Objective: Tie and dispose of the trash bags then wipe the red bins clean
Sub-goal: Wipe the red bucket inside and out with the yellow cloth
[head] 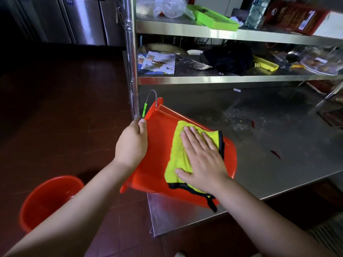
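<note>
Our right hand (201, 160) lay with fingers (193, 140) straight, pressing the yellow cloth (178, 154) onto the side of the red bin (157, 158), which lay tipped on the counter (278, 154) edge. Our left hand (130, 145) curled around its rim. Below left, a second red bin (46, 197) stood on the floor (65, 108).

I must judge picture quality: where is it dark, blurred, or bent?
Head view: floor at left very dark; glare on the shelf post; top-right box blurred; shelves curve from the wide lens; cloth and right hand sharp.
</note>
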Tool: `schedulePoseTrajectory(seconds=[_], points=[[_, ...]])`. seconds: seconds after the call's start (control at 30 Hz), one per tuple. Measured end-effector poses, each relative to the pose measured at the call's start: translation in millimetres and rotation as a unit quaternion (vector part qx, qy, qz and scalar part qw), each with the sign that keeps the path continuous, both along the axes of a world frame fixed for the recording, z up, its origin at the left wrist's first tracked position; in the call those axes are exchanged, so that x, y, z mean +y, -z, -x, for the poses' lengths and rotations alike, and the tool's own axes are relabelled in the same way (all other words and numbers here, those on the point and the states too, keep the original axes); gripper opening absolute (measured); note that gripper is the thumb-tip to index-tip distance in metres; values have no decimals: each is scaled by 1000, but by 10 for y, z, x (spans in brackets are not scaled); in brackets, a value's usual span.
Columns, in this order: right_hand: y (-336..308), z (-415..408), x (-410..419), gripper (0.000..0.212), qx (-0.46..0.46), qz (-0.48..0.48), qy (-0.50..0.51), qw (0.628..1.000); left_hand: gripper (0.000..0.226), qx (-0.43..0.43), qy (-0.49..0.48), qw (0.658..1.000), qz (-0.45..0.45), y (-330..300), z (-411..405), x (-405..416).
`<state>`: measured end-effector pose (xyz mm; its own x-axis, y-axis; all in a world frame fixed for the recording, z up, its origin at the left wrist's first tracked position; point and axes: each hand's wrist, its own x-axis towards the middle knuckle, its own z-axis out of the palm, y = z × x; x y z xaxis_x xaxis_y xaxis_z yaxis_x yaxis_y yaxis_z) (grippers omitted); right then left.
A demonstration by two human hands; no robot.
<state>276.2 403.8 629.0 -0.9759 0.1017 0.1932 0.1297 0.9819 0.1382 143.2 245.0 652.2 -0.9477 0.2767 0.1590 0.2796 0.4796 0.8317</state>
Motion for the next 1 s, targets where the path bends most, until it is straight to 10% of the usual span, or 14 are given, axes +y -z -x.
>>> schedulePoseTrajectory(seconds=[0.5,1.0], points=[[-291,810,-507,98,14,65,19,998,32,-7,-14,997,-70,71,-104,-112],[-23,-279,352,95,-27,53,100,993,39,61,-11,997,-38,203,-263,-206]])
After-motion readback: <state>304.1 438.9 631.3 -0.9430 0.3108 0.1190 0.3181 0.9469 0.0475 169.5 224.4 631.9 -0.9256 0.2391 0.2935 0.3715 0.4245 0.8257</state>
